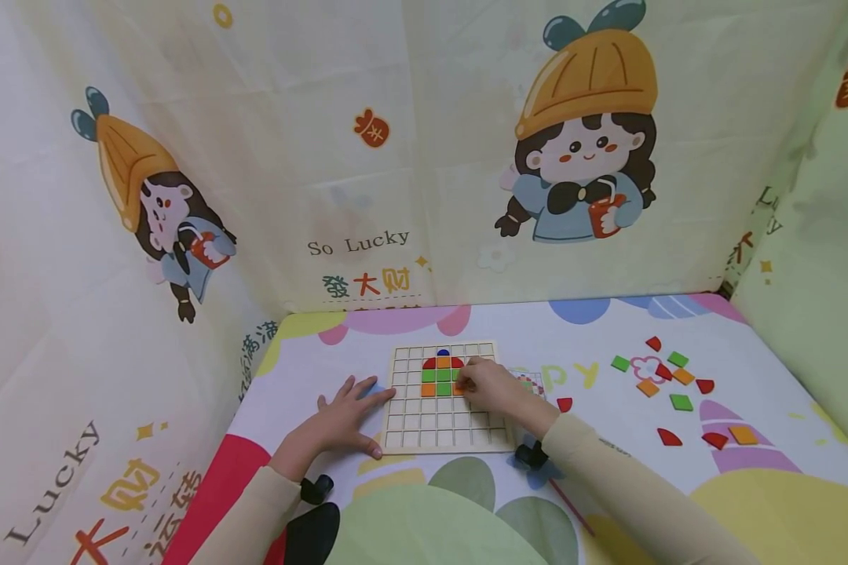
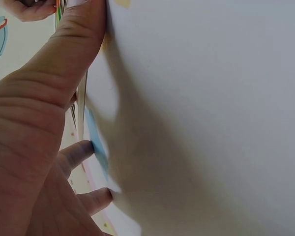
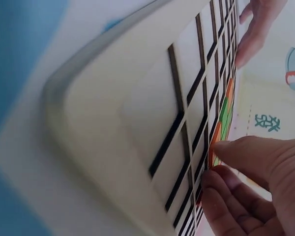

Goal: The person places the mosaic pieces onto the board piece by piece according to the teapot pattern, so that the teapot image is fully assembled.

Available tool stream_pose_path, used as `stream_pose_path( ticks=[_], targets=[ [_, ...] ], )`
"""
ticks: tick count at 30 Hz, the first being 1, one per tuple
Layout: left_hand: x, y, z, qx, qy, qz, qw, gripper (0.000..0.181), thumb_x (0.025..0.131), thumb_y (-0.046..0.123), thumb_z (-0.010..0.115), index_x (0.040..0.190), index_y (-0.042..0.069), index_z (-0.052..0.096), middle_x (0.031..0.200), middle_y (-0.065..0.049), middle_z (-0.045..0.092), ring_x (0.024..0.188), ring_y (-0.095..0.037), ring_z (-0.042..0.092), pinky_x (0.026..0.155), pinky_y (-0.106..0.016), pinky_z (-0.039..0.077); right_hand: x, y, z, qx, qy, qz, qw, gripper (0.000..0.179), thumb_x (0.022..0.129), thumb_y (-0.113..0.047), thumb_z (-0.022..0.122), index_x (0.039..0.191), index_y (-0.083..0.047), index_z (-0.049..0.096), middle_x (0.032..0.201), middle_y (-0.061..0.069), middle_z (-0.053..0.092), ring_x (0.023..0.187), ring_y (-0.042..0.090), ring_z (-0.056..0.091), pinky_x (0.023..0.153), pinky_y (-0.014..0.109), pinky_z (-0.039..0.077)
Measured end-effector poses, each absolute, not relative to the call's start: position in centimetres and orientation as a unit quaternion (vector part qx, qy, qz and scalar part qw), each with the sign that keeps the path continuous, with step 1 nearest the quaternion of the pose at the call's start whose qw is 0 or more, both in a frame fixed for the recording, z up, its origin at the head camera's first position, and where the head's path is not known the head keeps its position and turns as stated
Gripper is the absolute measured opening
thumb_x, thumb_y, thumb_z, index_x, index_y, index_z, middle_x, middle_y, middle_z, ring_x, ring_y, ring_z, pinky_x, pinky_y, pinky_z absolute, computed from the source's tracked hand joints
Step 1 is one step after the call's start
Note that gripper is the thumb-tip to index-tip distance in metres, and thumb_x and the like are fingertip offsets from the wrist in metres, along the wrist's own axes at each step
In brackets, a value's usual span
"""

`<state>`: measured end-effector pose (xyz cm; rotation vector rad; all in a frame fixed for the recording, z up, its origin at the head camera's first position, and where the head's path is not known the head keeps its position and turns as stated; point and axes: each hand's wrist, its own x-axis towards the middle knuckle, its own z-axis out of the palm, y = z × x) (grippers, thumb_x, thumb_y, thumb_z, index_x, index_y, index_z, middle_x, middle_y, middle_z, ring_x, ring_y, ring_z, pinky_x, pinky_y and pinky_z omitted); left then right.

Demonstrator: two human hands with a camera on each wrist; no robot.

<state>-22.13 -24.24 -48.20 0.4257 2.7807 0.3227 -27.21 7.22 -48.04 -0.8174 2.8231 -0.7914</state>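
Observation:
A pale wooden grid board (image 1: 404,439) lies on the table, with red, orange, green and blue pieces set in its middle and upper squares. My left hand (image 1: 339,416) spreads its fingers at the board's left edge, thumb at the near corner and index fingertip on the side. Over the right side of the pattern, my right hand (image 1: 491,384) is bent down with thumb and fingers together. In the right wrist view, its thumb tip pinches an orange square tile (image 3: 215,140) against the curled fingers, right at the grid. Green tiles (image 3: 224,110) sit beside it.
Loose red quarter-round pieces (image 1: 669,437), green tiles (image 1: 681,402) and orange tiles (image 1: 743,435) lie scattered on the right of the table. A small printed pattern card (image 1: 535,382) is partly hidden behind the right hand. Printed cloth walls (image 1: 459,157) stand around the table.

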Motion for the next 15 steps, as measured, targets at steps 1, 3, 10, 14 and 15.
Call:
stream_pose_path(
  ticks=[1, 3, 10, 14, 15],
  targets=[
    [-22.1, -24.2, -48.2, 0.149, 0.97, 0.113, 0.154, 0.106, 0.064, 0.059, 0.092, 0.156, 0.042, 0.042, 0.171, -0.007, 0.024, 0.157, -0.05, 0.011, 0.102, -0.092, 0.015, -27.2, 7.5, -48.0, -0.272, 0.925, -0.261, 0.05, 0.007, 0.091, -0.007, 0.077, 0.096, -0.012, 0.077, 0.095, -0.002, 0.065, 0.08, 0.012, 0.057, 0.077, 0.03, 0.055],
    [-22.1, -24.2, -48.2, 0.15, 0.97, 0.114, 0.155, 0.106, 0.064, 0.06, 0.091, 0.157, 0.042, 0.042, 0.171, -0.007, 0.024, 0.157, -0.05, 0.011, 0.102, -0.091, 0.015, -27.3, 8.1, -47.9, -0.279, 0.922, -0.264, 0.054, 0.006, 0.093, -0.008, 0.074, 0.097, -0.013, 0.077, 0.096, -0.002, 0.065, 0.081, 0.012, 0.057, 0.078, 0.03, 0.055],
    [-22.3, -24.3, -48.4, 0.149, 0.97, 0.11, 0.159, 0.106, 0.064, 0.061, 0.09, 0.157, 0.043, 0.041, 0.172, -0.006, 0.024, 0.157, -0.05, 0.011, 0.102, -0.092, 0.015, -27.6, 11.0, -47.4, -0.291, 0.918, -0.263, 0.052, 0.012, 0.095, -0.007, 0.069, 0.104, -0.011, 0.077, 0.104, -0.001, 0.069, 0.087, 0.012, 0.059, 0.081, 0.031, 0.056],
    [-22.4, -24.5, -48.5, 0.148, 0.97, 0.11, 0.159, 0.106, 0.064, 0.062, 0.09, 0.156, 0.044, 0.041, 0.172, -0.006, 0.024, 0.157, -0.05, 0.011, 0.102, -0.092, 0.015, -27.7, 12.6, -46.9, -0.285, 0.923, -0.258, 0.039, 0.015, 0.096, -0.006, 0.067, 0.105, -0.011, 0.078, 0.105, -0.001, 0.07, 0.088, 0.012, 0.061, 0.082, 0.031, 0.056],
    [-22.4, -24.5, -48.5, 0.149, 0.97, 0.11, 0.159, 0.106, 0.064, 0.062, 0.09, 0.156, 0.044, 0.041, 0.172, -0.006, 0.024, 0.157, -0.05, 0.011, 0.102, -0.092, 0.015, -27.6, 13.0, -46.8, -0.281, 0.924, -0.256, 0.038, 0.015, 0.096, -0.006, 0.067, 0.105, -0.011, 0.078, 0.104, -0.001, 0.07, 0.088, 0.012, 0.061, 0.08, 0.031, 0.056]
  ],
)
